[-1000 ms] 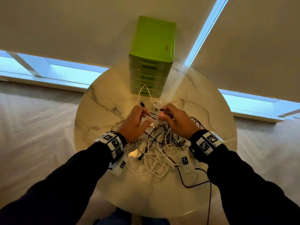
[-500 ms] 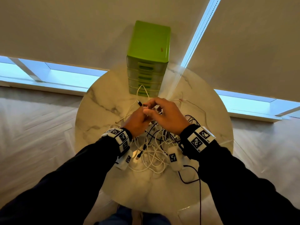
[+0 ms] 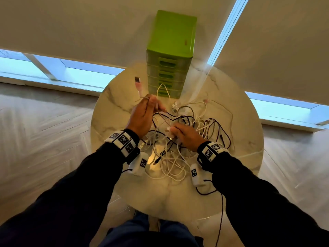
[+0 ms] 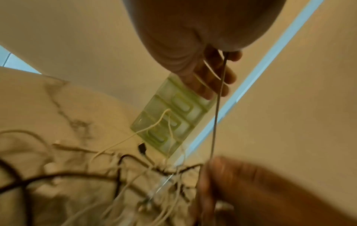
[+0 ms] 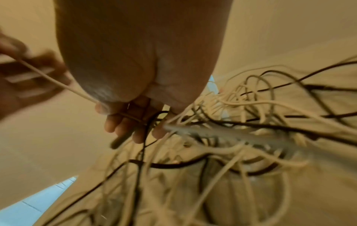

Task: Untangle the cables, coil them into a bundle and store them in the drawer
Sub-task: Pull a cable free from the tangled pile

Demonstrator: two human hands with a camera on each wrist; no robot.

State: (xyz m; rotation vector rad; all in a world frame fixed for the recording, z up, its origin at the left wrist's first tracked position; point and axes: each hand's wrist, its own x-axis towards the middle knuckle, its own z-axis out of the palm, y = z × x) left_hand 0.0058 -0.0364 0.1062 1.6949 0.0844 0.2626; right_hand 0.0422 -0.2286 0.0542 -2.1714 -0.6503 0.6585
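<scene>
Left hand (image 3: 142, 116) now pinches one white cable (image 3: 140, 94), plug end lifted free toward 11 o'clock. Right hand (image 3: 187, 135) clenches strands, pinning tangle (image 3: 187, 139) mid-counter (image 3: 115, 107). Green drawer unit (image 3: 170, 56), 12 o'clock, closed. Untangling begun.

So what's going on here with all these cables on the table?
A person is untangling a pile of white and black cables on a round marble table. The left hand pinches one white cable, lifting its plug end clear of the pile, while the right hand holds strands in the tangle. The green drawer unit behind is closed; nothing is coiled yet.
</scene>
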